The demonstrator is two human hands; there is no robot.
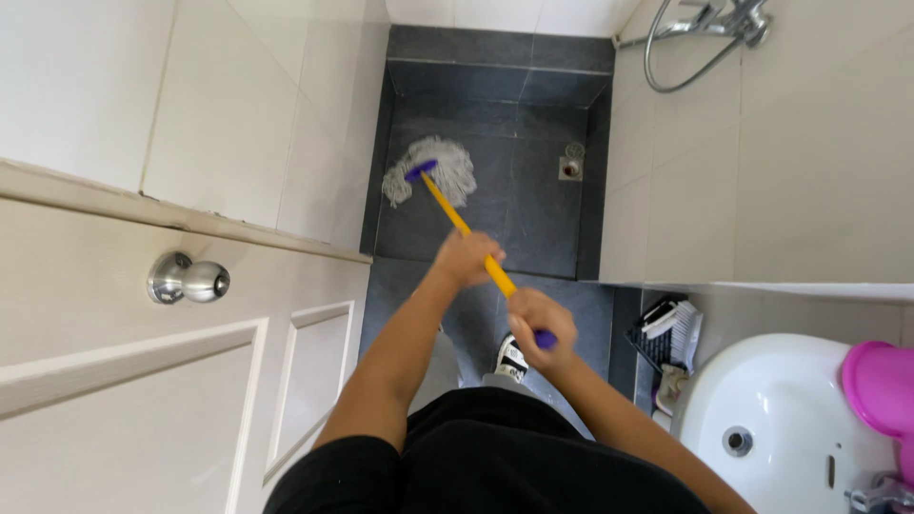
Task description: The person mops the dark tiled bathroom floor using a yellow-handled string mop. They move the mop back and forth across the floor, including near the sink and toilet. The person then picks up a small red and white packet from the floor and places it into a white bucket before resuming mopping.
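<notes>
Here, both hands — left hand (464, 259), right hand (538, 322) — fingers clamped on yellow mop handle (457, 221) (white head).

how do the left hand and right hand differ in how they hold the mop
The left hand grips the yellow mop handle partway down, nearer the white mop head; the right hand grips the top, by the purple end cap. The left arm reaches further out; the right hand sits closer to the body. Both hands are closed around the same handle, over the dark floor tiles.
</notes>
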